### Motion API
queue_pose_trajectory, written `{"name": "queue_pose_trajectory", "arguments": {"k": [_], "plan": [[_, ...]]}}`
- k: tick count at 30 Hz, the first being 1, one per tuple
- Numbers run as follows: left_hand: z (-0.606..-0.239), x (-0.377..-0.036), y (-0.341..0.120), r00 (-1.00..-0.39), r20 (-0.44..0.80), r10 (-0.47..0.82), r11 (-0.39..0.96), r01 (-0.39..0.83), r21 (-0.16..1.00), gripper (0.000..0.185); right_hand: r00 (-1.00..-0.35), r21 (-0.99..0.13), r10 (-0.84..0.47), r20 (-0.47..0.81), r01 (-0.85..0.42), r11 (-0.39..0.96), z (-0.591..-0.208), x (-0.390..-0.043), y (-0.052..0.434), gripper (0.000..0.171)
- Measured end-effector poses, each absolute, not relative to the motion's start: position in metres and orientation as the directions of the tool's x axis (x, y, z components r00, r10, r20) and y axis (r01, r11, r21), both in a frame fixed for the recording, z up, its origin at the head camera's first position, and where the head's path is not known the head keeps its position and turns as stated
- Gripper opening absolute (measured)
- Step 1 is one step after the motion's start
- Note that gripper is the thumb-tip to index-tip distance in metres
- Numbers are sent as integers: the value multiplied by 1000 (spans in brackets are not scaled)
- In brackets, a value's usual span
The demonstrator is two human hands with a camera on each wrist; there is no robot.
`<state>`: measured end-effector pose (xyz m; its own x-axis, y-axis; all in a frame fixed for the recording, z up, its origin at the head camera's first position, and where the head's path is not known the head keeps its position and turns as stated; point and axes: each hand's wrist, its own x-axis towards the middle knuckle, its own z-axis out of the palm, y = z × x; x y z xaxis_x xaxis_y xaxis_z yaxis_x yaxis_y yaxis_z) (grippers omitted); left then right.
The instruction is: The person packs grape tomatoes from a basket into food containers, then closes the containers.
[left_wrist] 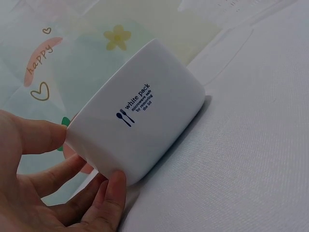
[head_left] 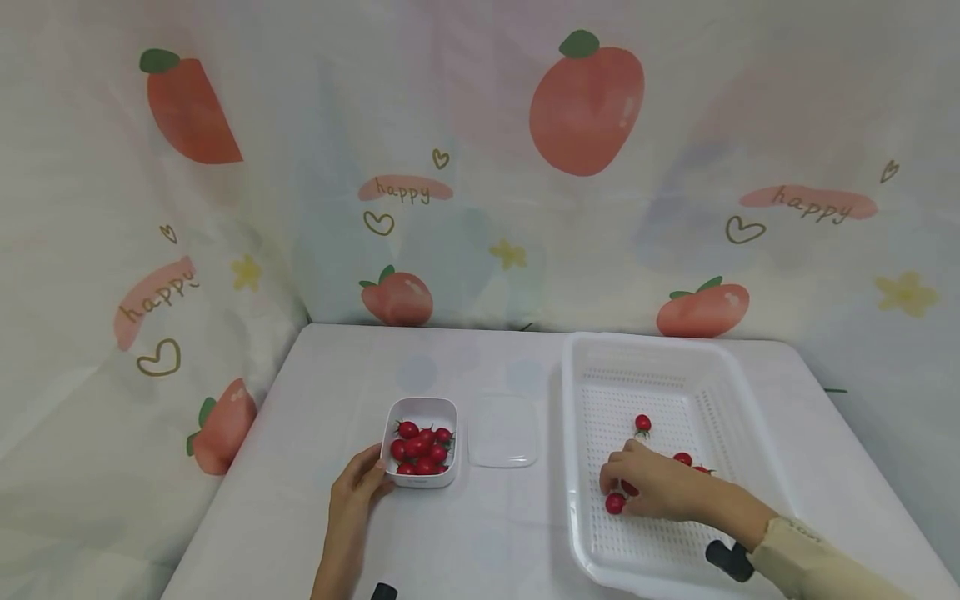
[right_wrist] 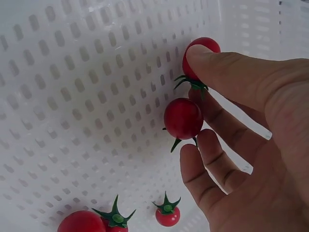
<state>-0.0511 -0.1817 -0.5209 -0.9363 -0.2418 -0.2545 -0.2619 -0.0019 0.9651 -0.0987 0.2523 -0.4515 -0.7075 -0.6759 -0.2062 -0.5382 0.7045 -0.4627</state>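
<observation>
My left hand (head_left: 360, 483) holds the left side of a small white container (left_wrist: 140, 111), its fingers set around the near left corner. Several red cherry tomatoes (head_left: 422, 448) with green stems lie inside this container, which stands upright on the table. Over the white perforated basket (head_left: 573, 467) on the right, my right hand (head_left: 656, 483) reaches down. Its thumb and a partly hidden finger pinch a cherry tomato (right_wrist: 205, 44). A second cherry tomato (right_wrist: 183, 118) sits close to the other fingertips. More cherry tomatoes (right_wrist: 167, 216) lie on the basket floor.
A clear lid (head_left: 504, 431) lies flat between the container and the basket. The basket has raised walls all round. Behind the white table (head_left: 480, 533) hangs a printed cloth (head_left: 480, 125) with fruit and hearts; it also covers the left side.
</observation>
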Motion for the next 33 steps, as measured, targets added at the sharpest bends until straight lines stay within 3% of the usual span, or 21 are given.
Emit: {"name": "queue_pose_trajectory", "arguments": {"k": [9,22,33], "plan": [[-520,-50,-182,-937,-246,-249,10,-257,966,45,-689,-460,-699,-189,-567,684,-449,-99,251,22],[-519,-51,-181,-941,-235,-244,0,-243,970,42,-735,-462,-669,-111,-557,690,-430,-96,250,19],[-520,-50,-182,-944,-227,-239,-8,-232,973,42,-695,-345,-709,120,-699,627,-407,-93,246,21]]}}
